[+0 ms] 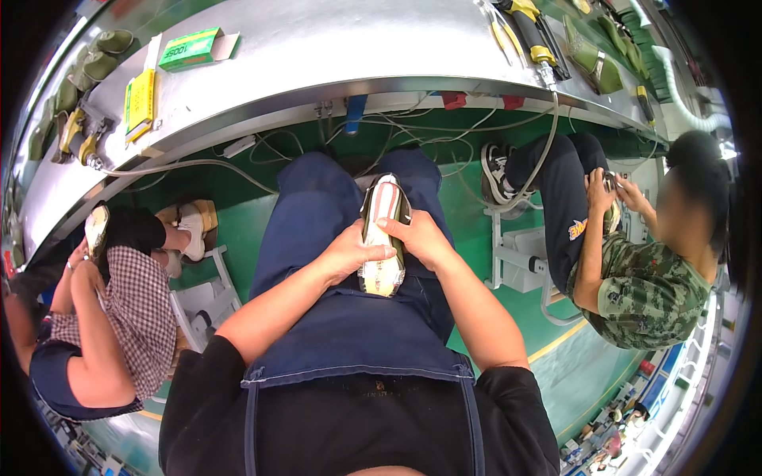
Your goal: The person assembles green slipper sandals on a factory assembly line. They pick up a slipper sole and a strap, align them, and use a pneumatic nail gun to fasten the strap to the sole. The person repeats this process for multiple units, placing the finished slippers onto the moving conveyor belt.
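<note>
A shoe upper on its last (383, 208) lies over my lap, its underside turned up. Dark green material wraps its edges, and a pale insole with a reddish outline shows in the middle. Cream-coloured material covers the end nearest me. My left hand (354, 252) grips it from the left side, thumb laid across the underside. From the right, my right hand (418, 236) holds the same piece, its thumb pressed on the pale insole. The fingers beneath the piece are hidden. My lap is covered by a dark blue apron (341, 317).
A metal bench (317, 47) spans ahead, holding a green box (190, 49), a yellow box (140, 105), a yellow-black air tool (77, 139) and green shoe uppers (595, 63). An air hose (214, 163) hangs below. Co-workers sit at left (139, 297) and right (647, 278).
</note>
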`<state>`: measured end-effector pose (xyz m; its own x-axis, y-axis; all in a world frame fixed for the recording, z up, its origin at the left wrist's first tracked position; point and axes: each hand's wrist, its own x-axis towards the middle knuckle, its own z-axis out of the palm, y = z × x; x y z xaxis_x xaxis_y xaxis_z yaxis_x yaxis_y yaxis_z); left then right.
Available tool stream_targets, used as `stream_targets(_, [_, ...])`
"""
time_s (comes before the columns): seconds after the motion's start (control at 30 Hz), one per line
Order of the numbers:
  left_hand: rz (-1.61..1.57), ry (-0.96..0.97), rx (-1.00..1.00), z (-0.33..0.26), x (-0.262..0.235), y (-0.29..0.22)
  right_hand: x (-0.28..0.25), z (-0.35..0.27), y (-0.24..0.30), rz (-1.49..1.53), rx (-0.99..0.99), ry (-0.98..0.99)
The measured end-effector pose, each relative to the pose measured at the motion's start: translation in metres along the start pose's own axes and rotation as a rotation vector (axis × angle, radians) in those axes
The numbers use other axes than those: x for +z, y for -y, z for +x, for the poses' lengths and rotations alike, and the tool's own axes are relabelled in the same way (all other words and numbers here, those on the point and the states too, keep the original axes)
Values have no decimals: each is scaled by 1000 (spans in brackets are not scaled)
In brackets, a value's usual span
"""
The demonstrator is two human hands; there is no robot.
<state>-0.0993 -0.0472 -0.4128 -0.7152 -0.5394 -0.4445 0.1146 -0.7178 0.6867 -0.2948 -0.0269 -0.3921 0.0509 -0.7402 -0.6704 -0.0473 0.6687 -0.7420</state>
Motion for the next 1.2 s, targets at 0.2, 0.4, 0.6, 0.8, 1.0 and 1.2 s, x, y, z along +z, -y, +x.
stream_targets(0.2, [-56, -82, -1, 1, -3, 13, -6, 0, -9, 254, 193, 194])
stream_targets(0.4, [-51, -126, -26, -1, -1, 10, -4, 10, -30, 164, 118, 162])
stream_targets(0.6, [-68, -167, -12, 4, -3, 21, -5, 6, -33, -83, 1, 111])
stream_targets(0.8, [-76, -205, -11, 2, -2, 15, -38, -2, 88, -1189, -272, 29])
stream_targets(1.0, [-28, -192, 15, 2, -2, 17, -133, 58, 242, -1200, -894, -905])
stream_targets(1.2, [156, -209, 80, 4, -7, 17, -187, 132, 267, -1325, -498, -1037])
